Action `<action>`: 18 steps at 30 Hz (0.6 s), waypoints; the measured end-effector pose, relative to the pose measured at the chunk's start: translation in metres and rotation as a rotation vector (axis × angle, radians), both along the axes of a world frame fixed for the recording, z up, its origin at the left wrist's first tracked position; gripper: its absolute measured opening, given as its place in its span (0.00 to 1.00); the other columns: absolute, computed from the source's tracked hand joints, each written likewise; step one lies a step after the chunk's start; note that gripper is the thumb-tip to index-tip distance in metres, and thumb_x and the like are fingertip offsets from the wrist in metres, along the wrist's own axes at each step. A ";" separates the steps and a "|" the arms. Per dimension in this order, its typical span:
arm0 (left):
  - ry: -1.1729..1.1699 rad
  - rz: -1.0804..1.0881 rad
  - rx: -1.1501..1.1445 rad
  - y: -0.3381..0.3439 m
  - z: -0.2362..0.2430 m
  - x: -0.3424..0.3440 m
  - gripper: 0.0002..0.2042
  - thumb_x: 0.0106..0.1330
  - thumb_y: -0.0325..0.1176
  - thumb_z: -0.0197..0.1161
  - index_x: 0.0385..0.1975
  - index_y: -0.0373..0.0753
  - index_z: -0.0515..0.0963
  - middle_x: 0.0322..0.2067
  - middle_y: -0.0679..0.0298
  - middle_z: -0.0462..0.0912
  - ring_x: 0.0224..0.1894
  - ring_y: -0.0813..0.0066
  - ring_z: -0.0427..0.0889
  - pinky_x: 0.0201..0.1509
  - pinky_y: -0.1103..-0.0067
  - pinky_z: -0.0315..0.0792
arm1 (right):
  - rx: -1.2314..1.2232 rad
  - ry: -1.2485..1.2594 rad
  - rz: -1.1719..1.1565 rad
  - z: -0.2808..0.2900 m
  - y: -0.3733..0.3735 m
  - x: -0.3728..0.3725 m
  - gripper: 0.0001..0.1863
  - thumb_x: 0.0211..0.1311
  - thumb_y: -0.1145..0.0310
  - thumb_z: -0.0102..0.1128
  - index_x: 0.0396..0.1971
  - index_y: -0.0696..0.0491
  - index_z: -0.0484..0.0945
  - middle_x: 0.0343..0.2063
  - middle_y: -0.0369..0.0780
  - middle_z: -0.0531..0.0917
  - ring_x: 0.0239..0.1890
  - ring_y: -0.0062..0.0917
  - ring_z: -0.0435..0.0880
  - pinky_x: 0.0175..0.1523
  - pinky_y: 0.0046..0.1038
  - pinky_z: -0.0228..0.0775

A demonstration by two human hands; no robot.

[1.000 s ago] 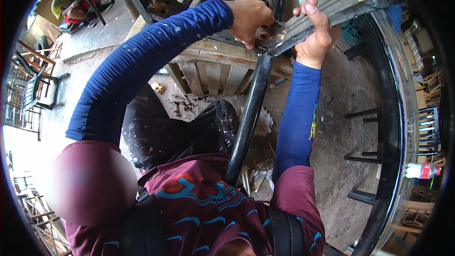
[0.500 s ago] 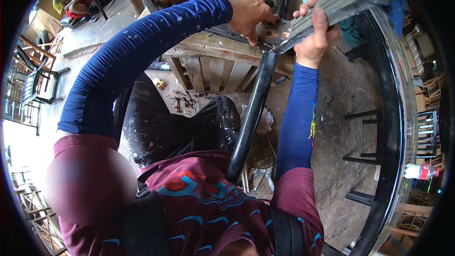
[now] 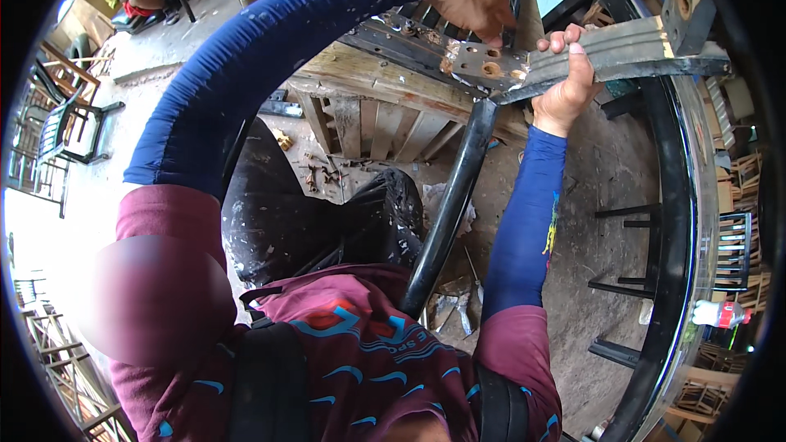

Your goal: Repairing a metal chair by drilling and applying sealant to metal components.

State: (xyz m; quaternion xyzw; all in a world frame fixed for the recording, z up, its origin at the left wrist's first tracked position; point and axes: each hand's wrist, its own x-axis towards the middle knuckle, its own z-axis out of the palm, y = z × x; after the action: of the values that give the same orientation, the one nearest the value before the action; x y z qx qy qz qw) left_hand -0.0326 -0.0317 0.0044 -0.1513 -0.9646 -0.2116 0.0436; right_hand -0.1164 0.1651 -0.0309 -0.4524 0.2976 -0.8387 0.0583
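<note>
On the bracket (image 3: 491, 65), left grip (image 3: 475, 4) lower than before.

Blue sleeves (image 3: 246, 74), maroon patterned shirt (image 3: 360, 360), paint-flecked black trousers (image 3: 286, 213).

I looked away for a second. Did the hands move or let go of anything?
Hardly anything changed. The right hand still grips the grey metal bar, and the left hand still presses on the holed plate. The black tube stayed put.

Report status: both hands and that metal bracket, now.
Left hand fingers pressing on drilled metal plate. Right hand gripping grey metal bar from below. Black tube runs under the plate; nothing blocking.
</note>
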 end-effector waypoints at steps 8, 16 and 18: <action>0.092 -0.054 0.077 0.033 0.020 0.025 0.23 0.55 0.38 0.79 0.48 0.34 0.84 0.28 0.58 0.86 0.32 0.66 0.83 0.41 0.70 0.77 | 0.021 0.039 -0.053 0.000 0.004 -0.003 0.20 0.59 0.73 0.58 0.51 0.55 0.68 0.39 0.37 0.76 0.37 0.24 0.75 0.46 0.35 0.74; 0.138 0.207 -0.179 0.070 0.014 0.037 0.34 0.46 0.37 0.81 0.57 0.33 0.82 0.33 0.46 0.88 0.38 0.55 0.90 0.46 0.69 0.82 | -0.006 0.040 -0.058 -0.003 -0.001 -0.005 0.22 0.59 0.72 0.59 0.53 0.56 0.68 0.39 0.38 0.76 0.36 0.24 0.76 0.44 0.34 0.76; 0.137 0.236 -0.148 0.075 0.014 0.039 0.33 0.46 0.36 0.79 0.56 0.32 0.82 0.34 0.47 0.89 0.37 0.55 0.90 0.45 0.67 0.82 | -0.026 0.043 -0.056 -0.004 0.000 -0.006 0.22 0.59 0.73 0.59 0.54 0.56 0.68 0.38 0.38 0.77 0.36 0.24 0.77 0.44 0.33 0.77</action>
State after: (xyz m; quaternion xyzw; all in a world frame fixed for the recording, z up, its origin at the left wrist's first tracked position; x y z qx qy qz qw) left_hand 0.0065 0.0435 0.0179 -0.0539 -0.9834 -0.1224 0.1226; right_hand -0.1228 0.1655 -0.0349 -0.4624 0.3005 -0.8339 0.0227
